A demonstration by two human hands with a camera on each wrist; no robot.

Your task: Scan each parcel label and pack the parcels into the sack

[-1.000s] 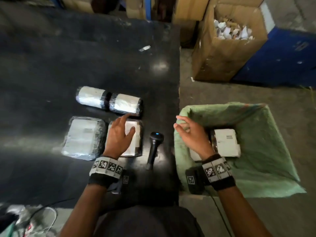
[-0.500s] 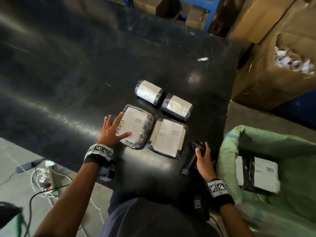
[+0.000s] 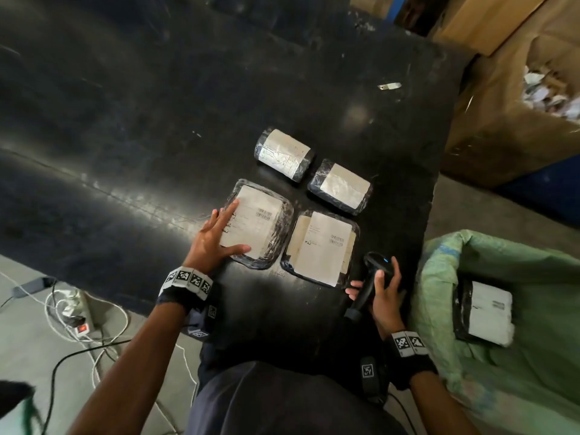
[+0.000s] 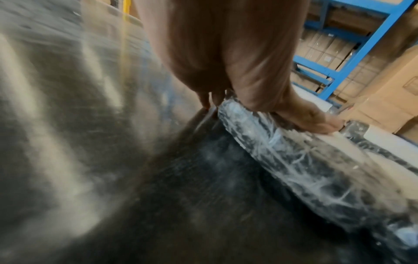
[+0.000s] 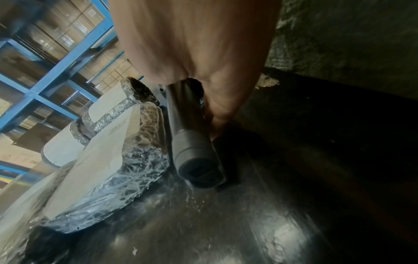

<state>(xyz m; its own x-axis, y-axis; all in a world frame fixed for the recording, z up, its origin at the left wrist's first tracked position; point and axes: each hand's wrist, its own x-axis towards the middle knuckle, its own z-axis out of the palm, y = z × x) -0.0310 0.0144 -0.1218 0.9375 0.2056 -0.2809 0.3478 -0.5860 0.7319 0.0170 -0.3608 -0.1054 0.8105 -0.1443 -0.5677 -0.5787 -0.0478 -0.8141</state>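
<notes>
Several plastic-wrapped parcels with white labels lie on the black table [image 3: 157, 120]. My left hand [image 3: 216, 237] rests flat, fingers straight, on the near-left flat parcel [image 3: 266, 227] [image 4: 305, 160]. Beside it lies a second flat parcel [image 3: 323, 246] [image 5: 108, 160]. Two rolled parcels [image 3: 284, 153] [image 3: 340, 186] lie behind them. My right hand [image 3: 384, 290] curls round the handle of the black barcode scanner [image 3: 372, 277] [image 5: 194, 148] at the table's right edge. The green sack [image 3: 533, 372] stands open on the right with one labelled parcel [image 3: 486, 312] inside.
Open cardboard boxes [image 3: 502, 114] with paper scraps stand at the back right. Blue shelving [image 4: 353, 44] with cartons is behind the table. A power strip and cables [image 3: 78, 321] lie on the floor at the left. A small white scrap [image 3: 389, 86] sits on the table.
My left hand shifted from the right flat parcel to the left one. My right hand left the sack, reached the scanner and now grips its handle. The head view swung left.
</notes>
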